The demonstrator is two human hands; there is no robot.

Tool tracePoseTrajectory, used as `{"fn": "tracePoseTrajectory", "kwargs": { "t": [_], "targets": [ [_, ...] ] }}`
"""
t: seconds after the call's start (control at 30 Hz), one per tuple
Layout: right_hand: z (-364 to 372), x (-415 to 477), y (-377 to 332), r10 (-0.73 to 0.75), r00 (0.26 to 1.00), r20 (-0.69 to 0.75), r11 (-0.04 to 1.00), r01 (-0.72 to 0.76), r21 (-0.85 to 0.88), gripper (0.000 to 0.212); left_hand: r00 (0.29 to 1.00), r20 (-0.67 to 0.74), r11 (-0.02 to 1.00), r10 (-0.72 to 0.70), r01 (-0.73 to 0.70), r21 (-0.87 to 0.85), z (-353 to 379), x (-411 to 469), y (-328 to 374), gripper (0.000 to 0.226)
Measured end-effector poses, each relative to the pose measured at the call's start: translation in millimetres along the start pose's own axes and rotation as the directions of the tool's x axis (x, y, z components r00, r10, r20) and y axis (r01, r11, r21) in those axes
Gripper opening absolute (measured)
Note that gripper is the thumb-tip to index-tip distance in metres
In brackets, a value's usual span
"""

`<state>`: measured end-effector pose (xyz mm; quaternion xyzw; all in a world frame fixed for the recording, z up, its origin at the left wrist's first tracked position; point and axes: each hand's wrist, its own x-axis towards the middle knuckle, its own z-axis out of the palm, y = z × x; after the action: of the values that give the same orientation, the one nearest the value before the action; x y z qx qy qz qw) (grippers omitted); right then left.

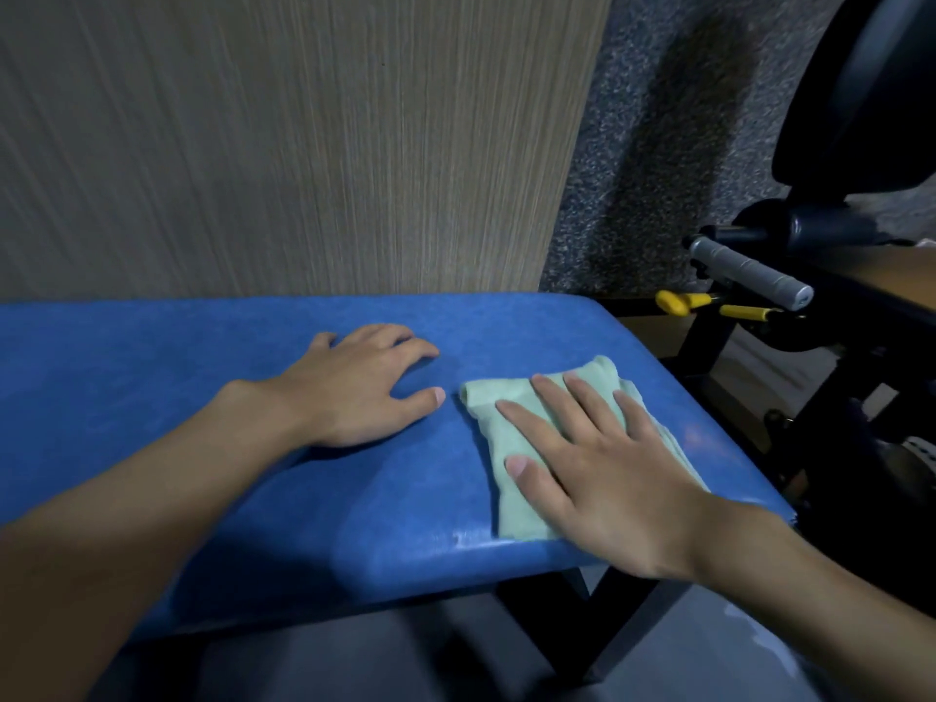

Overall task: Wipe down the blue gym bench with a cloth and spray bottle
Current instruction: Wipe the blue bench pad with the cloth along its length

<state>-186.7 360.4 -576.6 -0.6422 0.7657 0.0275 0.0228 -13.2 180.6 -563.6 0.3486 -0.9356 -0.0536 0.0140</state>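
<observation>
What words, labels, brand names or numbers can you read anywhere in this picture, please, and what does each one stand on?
No text can be read anywhere in this view.
The blue bench, the green cloth under the right hand and the wall panel show no print.
The end cap of the grey handle may carry a tiny mark, but it is too small to read.

No legible text, label, brand, number or sign anywhere: none on bench (202, 377), cloth (494, 448) or grey handle (749, 268) at right
</observation>
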Motion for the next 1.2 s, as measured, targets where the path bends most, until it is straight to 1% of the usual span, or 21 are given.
{"fn": "tracePoseTrajectory", "kwargs": {
  "t": [0.13,0.2,0.27,0.37,0.43,0.5,0.63,0.73,0.8,0.93,1.0,1.07,1.13,1.2],
  "targets": [
    [-2,2,0,-0.008,1.0,0.017,1.0,0.007,0.013,0.078,0.998,0.066,0.998,-0.02,0.016,0.058,2,-3,-5,0.075],
    [-3,24,2,0.003,1.0,0.023,0.999,-0.004,0.032,0.075,0.998,0.069,0.998,-0.007,0.002,0.067,4,-2,-6,0.085],
    [-5,56,6,0.03,0.999,0.04,0.998,-0.032,0.049,0.066,0.998,0.058,0.998,-0.008,0.005,0.059,5,0,-6,0.093],
    [-6,118,13,0.078,0.997,0.025,0.996,-0.08,0.051,0.06,0.999,0.046,0.998,-0.008,0.005,0.066,6,1,-6,0.093],
    [-8,160,15,0.111,0.993,0.023,0.993,-0.112,0.047,0.06,0.999,0.045,0.997,0.001,-0.004,0.072,7,2,-7,0.088],
    [-12,192,15,0.146,0.989,0.034,0.987,-0.148,0.066,0.06,0.999,0.049,0.997,0.009,-0.013,0.08,7,2,-8,0.077],
    [-19,219,15,0.192,0.98,0.045,0.973,-0.196,0.121,0.061,0.998,0.067,0.996,0.013,-0.019,0.09,7,2,-12,0.068],
    [-17,211,12,0.188,0.981,0.046,0.975,-0.192,0.111,0.062,0.997,0.071,0.998,0.019,-0.023,0.057,6,-1,-15,0.066],
    [-14,194,9,0.174,0.983,0.055,0.979,-0.179,0.096,0.062,0.998,0.049,0.999,0.028,-0.03,0.036,4,-4,-18,0.064],
    [-7,129,-1,0.082,0.996,0.034,0.994,-0.084,0.064,0.06,1.0,0.022,0.999,0.021,-0.021,0.027,3,-8,-19,0.061],
    [-5,89,-9,0.036,0.999,0.033,0.997,-0.038,0.061,0.061,1.0,0.025,1.0,0.008,-0.009,0.022,1,-12,-19,0.07],
    [-2,46,-15,-0.007,1.0,0.023,0.999,0.006,0.035,0.068,1.0,0.029,1.0,-0.005,0.004,0.018,-1,-16,-19,0.079],
    [-2,10,-21,-0.047,0.999,0.005,0.999,0.047,0.002,0.074,0.999,0.035,1.0,-0.019,0.018,0.017,-2,-20,-19,0.074],
    [-3,-8,-23,-0.062,0.998,0.032,0.998,0.062,-0.007,0.076,0.999,0.038,0.999,-0.028,0.027,0.023,-1,-22,-21,0.064]
  ]
}}
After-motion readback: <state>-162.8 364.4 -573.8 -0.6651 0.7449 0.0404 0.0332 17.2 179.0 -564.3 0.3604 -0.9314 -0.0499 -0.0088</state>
